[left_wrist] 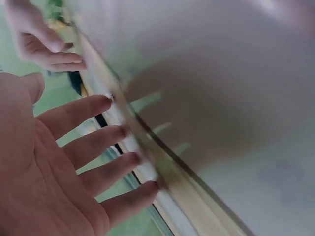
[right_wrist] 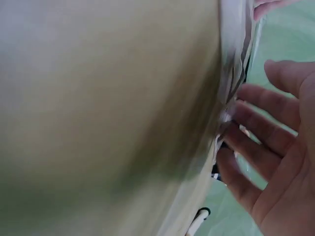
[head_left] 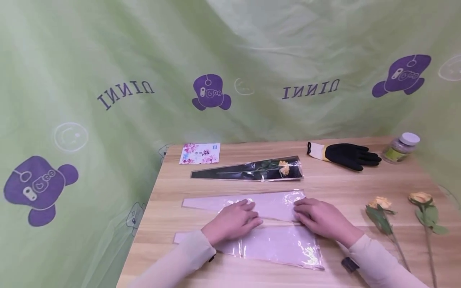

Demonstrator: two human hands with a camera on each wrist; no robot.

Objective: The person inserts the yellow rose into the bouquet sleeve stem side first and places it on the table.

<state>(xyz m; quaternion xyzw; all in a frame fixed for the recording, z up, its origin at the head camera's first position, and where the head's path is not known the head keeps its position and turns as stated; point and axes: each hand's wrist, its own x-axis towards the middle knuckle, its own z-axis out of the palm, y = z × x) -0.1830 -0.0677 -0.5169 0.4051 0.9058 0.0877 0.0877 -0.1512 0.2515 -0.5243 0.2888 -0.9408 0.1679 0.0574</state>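
Two long, tapering pink flower sleeves of shiny clear film lie one in front of the other on the wooden table [head_left: 155, 224]. My left hand [head_left: 234, 220] rests with spread fingertips on the farther sleeve [head_left: 273, 204], its wrist over the nearer sleeve [head_left: 277, 244]. At the wide right end of the farther sleeve, my right hand [head_left: 324, 218] touches the edge with fingertips. In the left wrist view the fingers [left_wrist: 93, 142] are extended and apart. The right wrist view shows loosely bent fingers [right_wrist: 261, 128] against the sleeve's edge, the thumb held away.
Behind lies a black sleeve [head_left: 237, 172] with an orange rose [head_left: 284, 168] inside. A floral-print card [head_left: 200, 153], a black work glove [head_left: 351, 156] and a white-lidded jar [head_left: 401, 148] line the back. Two loose roses, one nearer [head_left: 380, 203] and one farther right [head_left: 421, 197], lie on the right.
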